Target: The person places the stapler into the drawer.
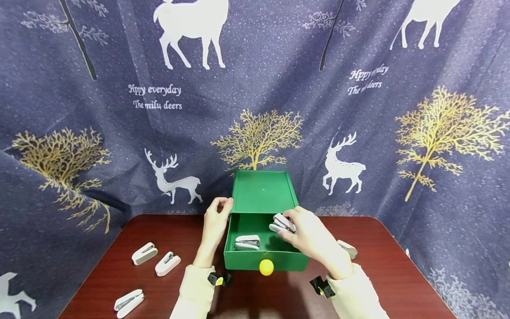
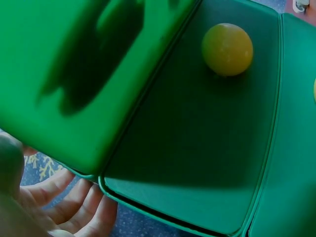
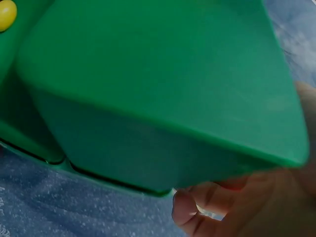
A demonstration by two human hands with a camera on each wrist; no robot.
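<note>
A green drawer cabinet (image 1: 263, 190) stands at the table's back with its top drawer (image 1: 243, 262) pulled out. The drawer's front has a yellow ball knob (image 1: 266, 267). My right hand (image 1: 308, 232) pinches a white stapler (image 1: 283, 222) over the drawer's right half. Another white stapler (image 1: 247, 242) lies in the left half. With relaxed fingers, my left hand (image 1: 215, 226) rests against the cabinet's left side near the front corner. In the left wrist view, its fingers (image 2: 89, 207) touch the side wall. The drawer hides the stapler from the right wrist view.
Several white staplers lie on the brown table (image 1: 179, 292): a back-left one (image 1: 144, 253), one beside it (image 1: 168, 264), one nearer the front (image 1: 129, 303), and one (image 1: 348, 249) partly behind my right arm. A patterned cloth (image 1: 255, 88) hangs behind.
</note>
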